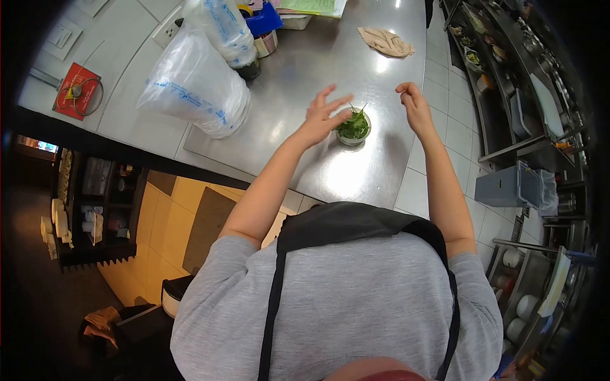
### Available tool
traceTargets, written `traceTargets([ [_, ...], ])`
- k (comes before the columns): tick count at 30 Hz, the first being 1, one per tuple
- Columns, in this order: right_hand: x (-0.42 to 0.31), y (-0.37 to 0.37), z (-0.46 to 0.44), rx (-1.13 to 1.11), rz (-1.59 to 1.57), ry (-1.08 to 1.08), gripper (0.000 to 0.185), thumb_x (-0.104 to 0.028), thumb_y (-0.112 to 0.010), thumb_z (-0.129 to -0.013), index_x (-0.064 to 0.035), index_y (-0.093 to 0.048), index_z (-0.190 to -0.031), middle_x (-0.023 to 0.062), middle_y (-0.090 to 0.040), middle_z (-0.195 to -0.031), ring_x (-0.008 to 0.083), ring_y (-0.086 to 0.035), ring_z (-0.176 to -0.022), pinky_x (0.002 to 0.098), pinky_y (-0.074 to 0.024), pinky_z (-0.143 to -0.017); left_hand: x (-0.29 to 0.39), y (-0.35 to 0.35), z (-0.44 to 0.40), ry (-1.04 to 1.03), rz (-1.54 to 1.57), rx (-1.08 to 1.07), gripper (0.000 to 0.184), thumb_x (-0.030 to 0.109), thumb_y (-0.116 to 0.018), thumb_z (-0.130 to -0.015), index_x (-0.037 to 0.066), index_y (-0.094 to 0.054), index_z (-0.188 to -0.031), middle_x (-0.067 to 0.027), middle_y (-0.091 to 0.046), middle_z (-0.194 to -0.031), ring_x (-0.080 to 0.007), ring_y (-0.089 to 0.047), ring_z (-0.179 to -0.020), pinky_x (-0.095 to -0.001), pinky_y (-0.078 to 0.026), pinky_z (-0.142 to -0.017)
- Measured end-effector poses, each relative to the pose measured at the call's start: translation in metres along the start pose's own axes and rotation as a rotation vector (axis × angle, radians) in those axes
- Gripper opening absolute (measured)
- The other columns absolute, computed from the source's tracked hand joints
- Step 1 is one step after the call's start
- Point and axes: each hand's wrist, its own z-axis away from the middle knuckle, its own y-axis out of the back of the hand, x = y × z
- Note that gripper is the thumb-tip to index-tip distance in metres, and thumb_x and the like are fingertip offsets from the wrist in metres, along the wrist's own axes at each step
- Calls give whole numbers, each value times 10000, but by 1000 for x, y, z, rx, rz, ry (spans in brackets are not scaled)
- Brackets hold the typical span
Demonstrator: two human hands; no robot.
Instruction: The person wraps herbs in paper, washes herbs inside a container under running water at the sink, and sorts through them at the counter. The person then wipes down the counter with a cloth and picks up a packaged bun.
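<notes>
A small round clear container (352, 141) stands on the steel counter, filled with green leaves (354, 124). Some thin stems poke up above its rim. My left hand (322, 119) is at the container's left side with its fingers spread, the fingertips close to the leaves; whether they touch cannot be made out. To the right of the container, over the counter's right edge, my right hand (416, 109) is raised with its fingers curled in. What those fingers hold, if anything, is hidden.
Plastic-wrapped stacks (197, 89) stand at the left on the steel counter (305, 63). A beige cloth (386, 42) lies at the far right. Behind the stacks is a blue holder (264, 20). Across the aisle are steel shelves (508, 95) and a grey bin (508, 186).
</notes>
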Motion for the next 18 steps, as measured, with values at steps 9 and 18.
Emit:
traceTargets([
  [9,-38,-34,-5,-530,749,445,123,-123,-549,-807,-168,-611,-903,51,-543,-823,242,-578,-751,352,-471,-656,2,9,20,-177,-197,110,186,295,-668,-747,163,-625,-870,-101,-414,-1253,-313,-280,-1247,-484,-231,-1016],
  [18,-39,-40,-16,-664,854,467,70,-132,-582,-779,-74,-558,-747,63,-534,-812,266,-577,-740,385,-458,-645,-11,-30,12,-147,-394,93,166,291,-645,-758,134,-616,-803,-58,-434,-1236,-303,-308,-1222,-603,-40,-1009],
])
